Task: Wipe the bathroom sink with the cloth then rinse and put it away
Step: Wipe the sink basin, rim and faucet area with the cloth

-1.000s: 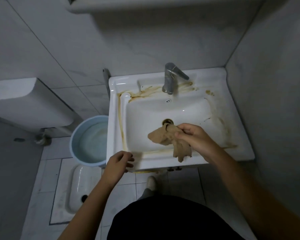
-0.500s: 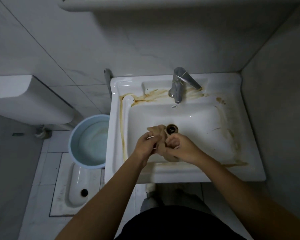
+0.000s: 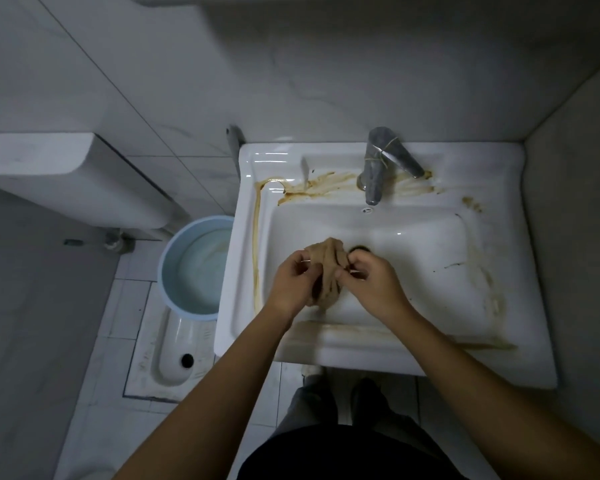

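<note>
**Cloth bunched up over a still-grubby sink**

Cloth first: the crumpled tan rag (image 3: 327, 271) sits mid-frame, held up over the basin of the white rectangular ceramic sink (image 3: 520, 271), just left of the dark round drain hole (image 3: 360, 249). It looks thin, floppy and probably damp, so I'd guess it weighs next to nothing and just sags wherever it isn't pinched. No stiff edge to grab, so gathering a fistful of folds is the way to go; a fingertip pinch on one corner would let the rest dangle into the muck.

Hands: both forearms come up from the bottom of the frame and meet at the centre. The left hand (image 3: 293, 282) is curled closed on the rag's left side, fingers tucked into the folds. The right hand (image 3: 371, 280) is closed on the right side, thumb and fingertips nipping the fabric. Looks to me like a regrip or a wring.

Brown streaks run along the rim's left edge, behind the grey metal tap (image 3: 378, 168) at upper centre, and down the right side, so plenty of wiping left. No water visibly running.
</note>
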Demonstrator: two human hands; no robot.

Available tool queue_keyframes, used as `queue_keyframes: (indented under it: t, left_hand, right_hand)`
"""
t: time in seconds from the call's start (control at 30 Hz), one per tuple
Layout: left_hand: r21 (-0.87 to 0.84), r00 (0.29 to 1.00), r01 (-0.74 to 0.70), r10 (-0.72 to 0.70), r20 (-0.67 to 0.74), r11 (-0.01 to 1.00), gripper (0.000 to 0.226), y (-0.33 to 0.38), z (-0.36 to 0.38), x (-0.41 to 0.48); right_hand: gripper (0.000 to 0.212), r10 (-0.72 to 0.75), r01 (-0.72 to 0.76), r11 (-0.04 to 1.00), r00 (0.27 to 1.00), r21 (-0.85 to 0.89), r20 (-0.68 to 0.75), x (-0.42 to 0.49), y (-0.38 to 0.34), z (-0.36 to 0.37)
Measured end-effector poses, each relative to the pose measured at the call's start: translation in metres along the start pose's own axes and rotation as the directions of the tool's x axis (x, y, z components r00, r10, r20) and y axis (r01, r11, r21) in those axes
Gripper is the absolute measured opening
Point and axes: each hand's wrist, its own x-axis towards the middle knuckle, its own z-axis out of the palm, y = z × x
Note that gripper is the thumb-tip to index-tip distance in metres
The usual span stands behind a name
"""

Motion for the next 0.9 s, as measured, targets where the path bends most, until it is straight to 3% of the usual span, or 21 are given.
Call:
queue_keyframes:
  t: [0.13, 0.2, 0.27, 0.4, 0.53, 0.67, 0.77, 0.9]
  left_hand:
    - [0.113, 0.977, -0.182, 0.192, -0.091, 0.977, 0.028, 0.008, 0.008, -0.013]
    - [0.171, 0.94, -0.294, 0.317, -0.128, 0.94, 0.025, 0.003, 0.012, -0.018]
    - [0.156, 0.926, -0.337, 0.357, -0.12, 0.928, 0.023, 0.001, 0.017, -0.019]
    - [0.023, 0.978, -0.206, 0.206, 0.002, 0.978, 0.03, 0.006, 0.024, -0.017]
    - [0.03, 0.989, -0.15, 0.15, 0.006, 0.988, 0.01, 0.001, 0.026, -0.009]
    - [-0.118, 1.0, -0.026, 0.028, 0.012, 0.993, 0.019, 0.002, 0.022, -0.008]
    - [-0.201, 0.998, 0.062, -0.057, 0.028, 0.978, 0.024, 0.006, 0.018, -0.007]
    - [-0.26, 0.991, 0.106, -0.081, 0.104, 0.96, 0.046, 0.019, 0.014, -0.004]
  right_hand:
    - [0.018, -0.042, 0.043, 0.999, 0.999, 0.027, -0.026, 0.0, -0.009, -0.016]
    - [0.022, -0.058, 0.059, 0.998, 0.998, 0.028, -0.011, 0.0, -0.011, -0.023]
    - [0.023, -0.056, 0.056, 0.998, 0.998, 0.006, 0.002, 0.001, -0.01, -0.027]
    - [0.01, -0.083, 0.089, 0.994, 0.993, -0.057, 0.087, -0.001, -0.006, -0.026]
    - [0.018, -0.071, 0.08, 0.994, 0.991, -0.079, 0.115, -0.003, -0.001, -0.027]
    - [0.031, 0.07, -0.074, 0.995, 0.996, 0.062, 0.057, -0.002, 0.009, -0.033]
    - [0.05, 0.228, -0.249, 0.961, 0.96, 0.12, 0.165, 0.001, 0.011, -0.042]
    - [0.037, 0.278, -0.323, 0.939, 0.914, 0.115, 0.296, 0.003, 0.011, -0.047]
